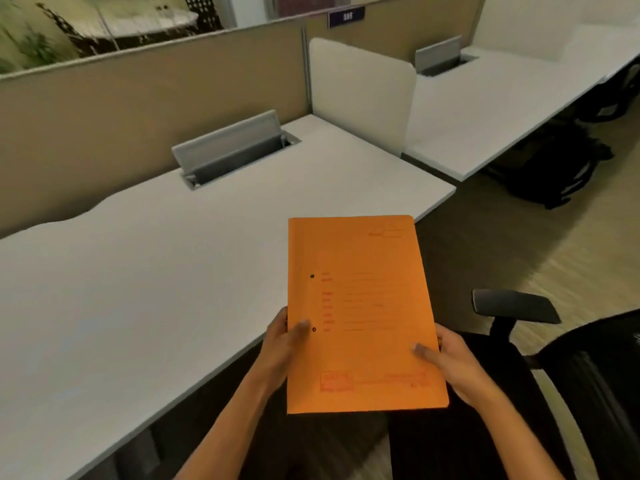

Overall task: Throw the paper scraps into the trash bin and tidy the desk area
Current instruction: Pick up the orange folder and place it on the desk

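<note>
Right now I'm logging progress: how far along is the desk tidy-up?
Done, apparently: the desk shows no scraps. In hand: both the left hand and right hand hold an orange folder over the desk's edge. Left: putting the folder away. No trash bin is in view, so binning can't be confirmed.

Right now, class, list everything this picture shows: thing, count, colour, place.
folder: one, orange, held over the near desk's edge
desks: two, white, near and far right
cable hatches: two, grey, open, one per desk
divider: one, white, between desks
partition: one, tan, behind desks
chair: one, black, lower right
sign: one, blue, top of partition
left hand: grips folder's left edge
right hand: grips folder's right edge
</note>
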`<state>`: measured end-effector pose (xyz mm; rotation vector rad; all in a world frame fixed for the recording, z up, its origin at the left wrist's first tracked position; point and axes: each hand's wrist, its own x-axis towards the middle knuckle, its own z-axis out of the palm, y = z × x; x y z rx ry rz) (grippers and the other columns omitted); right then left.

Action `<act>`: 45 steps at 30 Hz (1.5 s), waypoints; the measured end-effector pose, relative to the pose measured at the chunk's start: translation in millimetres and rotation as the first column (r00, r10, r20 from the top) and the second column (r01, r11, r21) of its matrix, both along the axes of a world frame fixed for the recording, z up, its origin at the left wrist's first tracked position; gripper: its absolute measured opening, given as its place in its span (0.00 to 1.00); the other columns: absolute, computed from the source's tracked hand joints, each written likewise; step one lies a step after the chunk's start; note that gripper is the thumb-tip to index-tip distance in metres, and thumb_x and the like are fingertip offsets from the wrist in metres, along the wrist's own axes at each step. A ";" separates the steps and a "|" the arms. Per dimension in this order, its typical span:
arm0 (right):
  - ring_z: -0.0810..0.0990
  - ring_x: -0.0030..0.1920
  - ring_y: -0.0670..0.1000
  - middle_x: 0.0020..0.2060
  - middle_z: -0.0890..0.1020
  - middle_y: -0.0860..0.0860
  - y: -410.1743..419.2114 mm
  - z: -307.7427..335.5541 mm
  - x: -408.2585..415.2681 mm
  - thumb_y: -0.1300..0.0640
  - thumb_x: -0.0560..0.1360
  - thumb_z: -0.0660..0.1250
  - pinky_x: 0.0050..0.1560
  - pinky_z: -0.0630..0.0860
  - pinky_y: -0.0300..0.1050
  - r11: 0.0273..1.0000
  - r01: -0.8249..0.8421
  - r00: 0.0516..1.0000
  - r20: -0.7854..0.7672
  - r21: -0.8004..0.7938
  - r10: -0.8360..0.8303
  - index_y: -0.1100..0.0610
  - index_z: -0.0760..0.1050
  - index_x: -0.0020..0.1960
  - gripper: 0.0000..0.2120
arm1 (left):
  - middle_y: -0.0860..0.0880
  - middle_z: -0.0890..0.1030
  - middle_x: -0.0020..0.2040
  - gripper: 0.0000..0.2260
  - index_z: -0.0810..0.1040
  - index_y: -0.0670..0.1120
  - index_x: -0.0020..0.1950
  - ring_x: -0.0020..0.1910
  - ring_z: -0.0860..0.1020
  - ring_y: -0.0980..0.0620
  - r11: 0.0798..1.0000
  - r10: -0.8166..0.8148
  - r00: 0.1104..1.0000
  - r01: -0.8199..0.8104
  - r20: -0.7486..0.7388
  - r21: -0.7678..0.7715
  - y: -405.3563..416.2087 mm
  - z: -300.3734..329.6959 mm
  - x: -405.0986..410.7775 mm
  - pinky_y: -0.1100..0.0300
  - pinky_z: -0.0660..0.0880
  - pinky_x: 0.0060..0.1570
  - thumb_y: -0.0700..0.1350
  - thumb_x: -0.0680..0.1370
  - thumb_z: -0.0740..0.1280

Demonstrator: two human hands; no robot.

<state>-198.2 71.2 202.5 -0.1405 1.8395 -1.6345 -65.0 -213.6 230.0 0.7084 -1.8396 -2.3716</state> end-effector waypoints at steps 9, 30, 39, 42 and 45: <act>0.84 0.57 0.54 0.59 0.83 0.54 -79.1 91.5 3.0 0.57 0.73 0.73 0.55 0.82 0.58 0.982 -0.174 0.982 -0.089 -0.073 0.167 0.55 0.72 0.67 0.23 | 0.45 0.83 0.61 0.18 0.72 0.49 0.68 0.53 0.84 0.42 0.968 0.224 0.975 -0.223 -0.010 -0.110 -55.3 77.8 31.4 0.36 0.80 0.53 0.49 0.79 0.68; 0.86 0.51 0.52 0.55 0.86 0.48 -359.5 126.3 -39.5 0.49 0.73 0.75 0.49 0.84 0.53 0.935 -0.352 0.913 -0.238 -0.049 0.331 0.49 0.77 0.62 0.19 | 0.47 0.82 0.59 0.18 0.71 0.48 0.66 0.51 0.84 0.44 0.789 0.602 0.798 -0.593 0.010 -0.164 -274.7 96.3 48.1 0.45 0.82 0.47 0.52 0.79 0.67; 0.85 0.48 0.45 0.52 0.84 0.42 -447.2 122.8 -73.3 0.51 0.73 0.74 0.38 0.80 0.37 0.940 -0.338 0.882 -0.337 0.040 0.331 0.42 0.77 0.55 0.13 | 0.52 0.82 0.52 0.19 0.69 0.50 0.65 0.47 0.84 0.48 0.712 0.700 0.711 -0.691 0.063 -0.124 -340.6 94.1 25.4 0.55 0.80 0.36 0.51 0.77 0.70; 0.84 0.49 0.47 0.52 0.84 0.44 -483.7 116.3 -94.0 0.51 0.73 0.75 0.40 0.79 0.38 0.936 -0.345 0.872 -0.347 0.063 0.345 0.43 0.76 0.57 0.14 | 0.52 0.83 0.50 0.17 0.70 0.50 0.63 0.46 0.84 0.48 0.688 0.725 0.681 -0.718 0.098 -0.100 -370.4 87.9 9.0 0.55 0.80 0.34 0.45 0.77 0.71; 0.84 0.50 0.50 0.53 0.84 0.48 -519.9 105.2 -114.4 0.52 0.73 0.75 0.43 0.80 0.42 0.931 -0.353 0.864 -0.350 0.089 0.361 0.48 0.76 0.59 0.16 | 0.49 0.83 0.52 0.16 0.71 0.50 0.61 0.47 0.84 0.45 0.690 0.723 0.677 -0.718 0.135 -0.095 -399.8 80.2 -6.9 0.53 0.79 0.35 0.38 0.76 0.69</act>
